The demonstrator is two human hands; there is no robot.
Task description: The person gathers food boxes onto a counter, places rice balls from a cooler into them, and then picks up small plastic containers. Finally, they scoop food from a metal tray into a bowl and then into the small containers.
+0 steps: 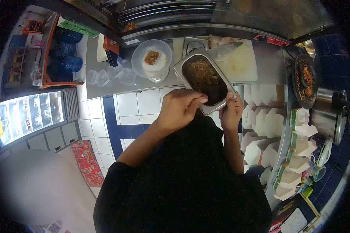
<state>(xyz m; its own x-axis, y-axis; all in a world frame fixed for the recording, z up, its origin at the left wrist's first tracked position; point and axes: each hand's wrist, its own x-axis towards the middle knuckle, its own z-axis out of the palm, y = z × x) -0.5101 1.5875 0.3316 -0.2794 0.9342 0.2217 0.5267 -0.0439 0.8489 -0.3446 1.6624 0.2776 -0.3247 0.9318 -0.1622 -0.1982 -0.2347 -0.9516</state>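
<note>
A rectangular stainless-steel food pan (177, 70) is tilted in front of me, above the counter's near edge. Brown shredded-looking food (201, 73) and dark liquid fill part of it. My right hand (231, 110) is closed around the pan's near right corner, thumb over the rim. My left hand (182, 106) hovers at the near left rim, thumb and fingers pinched together; whatever is between them is too small to make out. Left of the pan, a translucent plastic bowl (137, 58) stands on a white kitchen scale (159, 77), with a portion of brown food (151, 58) in it.
Several clear plastic cups (101, 79) stand on the steel counter (93, 50). To the right lie a cutting board (247, 64) and a knife (231, 47). A stone mortar (305, 85) with red paste and open paper boxes (297, 163) are farther right. A blurred person is at lower left.
</note>
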